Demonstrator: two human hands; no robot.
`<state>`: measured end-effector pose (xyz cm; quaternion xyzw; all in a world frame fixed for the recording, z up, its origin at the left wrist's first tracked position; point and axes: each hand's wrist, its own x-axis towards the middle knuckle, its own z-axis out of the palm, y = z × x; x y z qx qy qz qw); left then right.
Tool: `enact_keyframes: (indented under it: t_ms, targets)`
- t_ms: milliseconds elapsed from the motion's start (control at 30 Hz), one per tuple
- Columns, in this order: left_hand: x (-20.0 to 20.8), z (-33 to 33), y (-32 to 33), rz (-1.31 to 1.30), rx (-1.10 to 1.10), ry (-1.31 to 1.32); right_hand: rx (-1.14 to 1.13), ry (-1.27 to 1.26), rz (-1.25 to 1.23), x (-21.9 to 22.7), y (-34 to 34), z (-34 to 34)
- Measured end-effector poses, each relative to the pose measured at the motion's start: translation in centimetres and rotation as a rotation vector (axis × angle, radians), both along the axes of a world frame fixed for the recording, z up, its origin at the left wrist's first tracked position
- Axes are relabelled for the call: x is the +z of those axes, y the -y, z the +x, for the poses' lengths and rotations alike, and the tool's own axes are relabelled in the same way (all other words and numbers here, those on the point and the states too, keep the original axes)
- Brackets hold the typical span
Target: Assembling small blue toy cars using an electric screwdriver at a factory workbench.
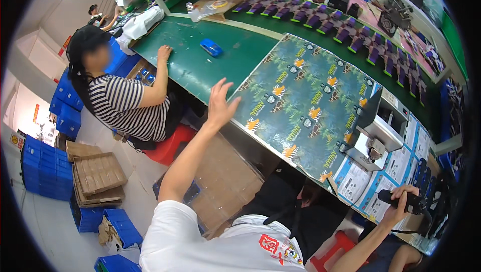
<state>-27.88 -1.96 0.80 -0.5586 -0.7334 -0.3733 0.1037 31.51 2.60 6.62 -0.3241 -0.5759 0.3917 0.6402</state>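
My left hand is raised by the near edge of the bench, fingers spread, with nothing in it. It is close to the left border of a dark patterned mat printed with animals and leaves. Farther off on the green benchtop lies a small blue toy car, apart from my hand. At the right, my right hand is wrapped round a black cylindrical hand tool; a black cord shows below it. Labelled white-and-blue sheets lie under and beside that hand.
A grey metal machine stands on the mat's right part. Beyond, a dark green belt carries a row of purple-and-black parts. A co-worker in a striped shirt sits at left, an arm on the bench. Blue bins and cardboard trays stand behind.
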Motion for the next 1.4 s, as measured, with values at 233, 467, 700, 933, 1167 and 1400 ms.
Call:
enact_keyframes:
  t_ms: [233, 467, 700, 933, 1167, 1400]
  targets:
    - [5.4, 19.5, -3.4, 0.306, -0.573, 0.109, -0.158, -0.086, -0.227, 0.0, 2.0, 2.2]
    - [9.8, 45.9, -6.4, 0.177, -1.313, 0.574, 0.056, -0.22, -0.068, 3.0, 5.6, 3.7]
    - [3.5, 64.3, -19.9, -0.482, -0.751, 0.275, -0.019, -0.166, -0.115, 4.2, 9.3, 8.8]
    - [2.3, 64.2, -20.5, -0.609, -0.902, 0.812, -0.053, -0.198, -0.05, 3.2, 8.7, 11.6]
    - [6.9, 55.0, -10.0, -0.264, -1.177, 1.326, 0.055, -0.149, 0.046, 4.7, 9.1, 13.1]
    - [8.1, 33.4, 0.7, -0.224, -0.675, 1.866, 0.189, -0.274, 0.283, 9.8, 0.7, -1.3]
